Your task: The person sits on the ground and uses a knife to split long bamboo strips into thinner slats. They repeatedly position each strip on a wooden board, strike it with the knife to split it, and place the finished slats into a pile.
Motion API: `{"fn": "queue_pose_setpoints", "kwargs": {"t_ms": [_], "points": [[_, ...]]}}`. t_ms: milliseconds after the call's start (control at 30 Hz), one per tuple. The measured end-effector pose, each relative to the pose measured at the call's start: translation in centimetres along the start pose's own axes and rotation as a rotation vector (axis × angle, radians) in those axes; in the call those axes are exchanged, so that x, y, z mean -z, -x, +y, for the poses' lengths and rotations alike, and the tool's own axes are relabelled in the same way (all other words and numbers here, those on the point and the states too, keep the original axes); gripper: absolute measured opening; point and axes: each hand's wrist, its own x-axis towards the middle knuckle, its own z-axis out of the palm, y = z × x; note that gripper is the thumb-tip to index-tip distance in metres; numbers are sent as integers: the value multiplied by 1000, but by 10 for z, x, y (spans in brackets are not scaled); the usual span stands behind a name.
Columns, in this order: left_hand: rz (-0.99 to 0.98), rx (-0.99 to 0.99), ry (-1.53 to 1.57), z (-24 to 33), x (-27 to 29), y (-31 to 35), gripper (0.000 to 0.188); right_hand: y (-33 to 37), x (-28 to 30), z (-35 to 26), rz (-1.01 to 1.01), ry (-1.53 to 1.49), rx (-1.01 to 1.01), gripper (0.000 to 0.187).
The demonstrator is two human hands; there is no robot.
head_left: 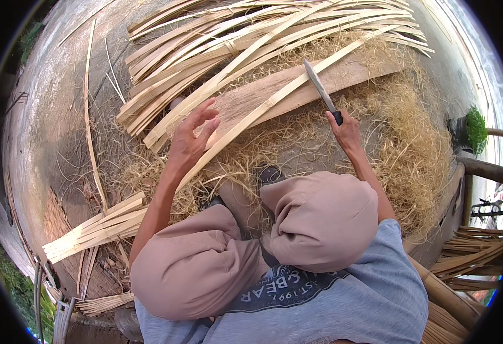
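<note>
My right hand [348, 131] is closed round the dark handle of a knife [320, 89], its blade pointing away and to the left across a long pale bamboo strip [275, 100]. That strip runs slantwise from beside my left leg up to the far right, over a flat wooden board [251, 92]. My left hand [189, 136] is raised with fingers apart and nothing in it, next to the strip and the near ends of a bundle. This big pile of split bamboo strips [200, 54] spreads behind the board.
Curly shavings [412, 155] cover the ground around the board, thickest on the right. A smaller bundle of strips [99, 229] lies at left, near a long loose strip [89, 114]. More strips [475, 252] and bamboo poles [480, 169] are at right. My bent knees [326, 221] are close in front.
</note>
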Motion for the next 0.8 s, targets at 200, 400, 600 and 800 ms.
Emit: {"fn": "queue_pose_setpoints", "kwargs": {"t_ms": [200, 400, 600, 800], "points": [[-56, 434, -649, -101, 88, 150, 50, -25, 9, 51, 82, 56, -137, 56], [-239, 627, -256, -108, 68, 157, 53, -22, -15, 15, -18, -192, -307, 56], [18, 266, -466, -80, -26, 103, 42, 102, -56, -135, -492, -267, 390, 45], [83, 219, -537, -80, -38, 102, 41, 15, -5, -55, -320, -80, 12, 48]]}}
